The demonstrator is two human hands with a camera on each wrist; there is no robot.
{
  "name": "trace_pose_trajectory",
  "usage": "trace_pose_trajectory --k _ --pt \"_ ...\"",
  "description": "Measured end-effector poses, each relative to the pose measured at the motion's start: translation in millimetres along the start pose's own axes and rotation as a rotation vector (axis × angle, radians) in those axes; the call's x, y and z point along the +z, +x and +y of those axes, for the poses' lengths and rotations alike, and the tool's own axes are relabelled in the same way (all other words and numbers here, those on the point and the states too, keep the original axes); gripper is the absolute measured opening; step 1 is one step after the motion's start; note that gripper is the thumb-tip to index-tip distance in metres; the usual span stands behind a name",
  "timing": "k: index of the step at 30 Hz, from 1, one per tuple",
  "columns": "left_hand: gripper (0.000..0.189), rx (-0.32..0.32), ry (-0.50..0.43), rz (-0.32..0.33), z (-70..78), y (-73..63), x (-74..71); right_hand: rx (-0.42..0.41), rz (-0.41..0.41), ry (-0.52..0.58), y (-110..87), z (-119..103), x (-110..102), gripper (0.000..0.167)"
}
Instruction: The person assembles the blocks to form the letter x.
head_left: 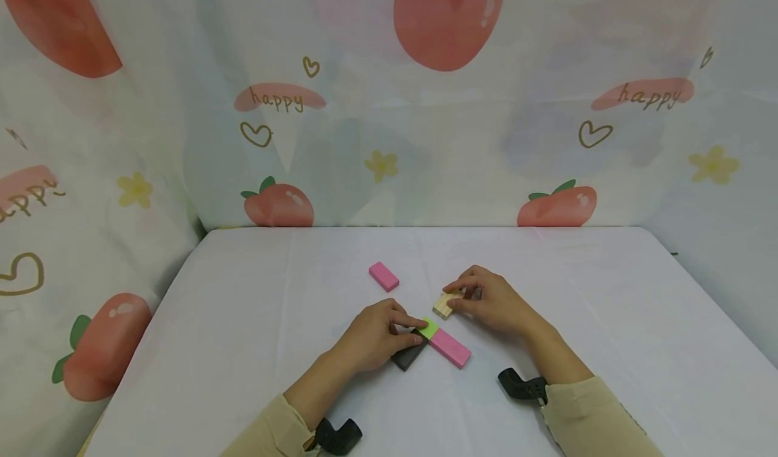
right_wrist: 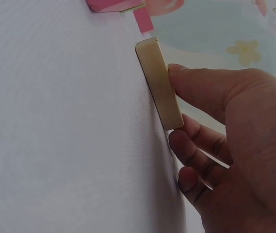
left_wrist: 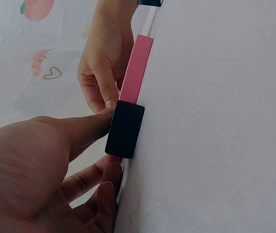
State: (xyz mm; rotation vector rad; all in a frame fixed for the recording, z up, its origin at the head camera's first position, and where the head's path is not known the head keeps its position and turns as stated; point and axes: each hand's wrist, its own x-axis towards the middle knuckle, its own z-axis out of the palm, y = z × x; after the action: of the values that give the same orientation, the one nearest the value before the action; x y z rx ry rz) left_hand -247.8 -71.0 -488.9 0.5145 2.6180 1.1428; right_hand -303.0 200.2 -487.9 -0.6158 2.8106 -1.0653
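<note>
On the white table, a black block [head_left: 408, 356], a lime green block [head_left: 429, 327] and a pink block [head_left: 450, 347] lie close together at an angle. My left hand [head_left: 372, 335] holds the black block near its upper end, the thumb on it and the index fingertip against the green one. In the left wrist view the black block [left_wrist: 125, 128] stands in front of the pink block [left_wrist: 137, 70], and green is hidden. My right hand [head_left: 489, 298] grips a pale wooden block [head_left: 445, 305] beyond the green one. The right wrist view shows thumb and fingers along this wooden block [right_wrist: 159, 85].
Another pink block [head_left: 383, 277] lies by itself farther back, left of the wooden one. Behind the table [head_left: 243, 268] hangs a cloth printed with fruit, hearts and flowers. A black camera mount [head_left: 523, 385] sticks out from the right wrist, another [head_left: 338, 437] from the left.
</note>
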Motion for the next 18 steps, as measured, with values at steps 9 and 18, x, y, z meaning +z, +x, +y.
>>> trace_pose_trajectory --k 9,18 --pt "0.025 0.001 0.001 -0.002 0.5 -0.3 -0.4 0.006 -0.002 0.011 -0.4 -0.2 -0.2 0.024" --pt "0.025 0.002 0.001 -0.003 1.5 -1.0 -0.9 0.005 -0.010 0.026 -0.7 -0.4 -0.1 0.024"
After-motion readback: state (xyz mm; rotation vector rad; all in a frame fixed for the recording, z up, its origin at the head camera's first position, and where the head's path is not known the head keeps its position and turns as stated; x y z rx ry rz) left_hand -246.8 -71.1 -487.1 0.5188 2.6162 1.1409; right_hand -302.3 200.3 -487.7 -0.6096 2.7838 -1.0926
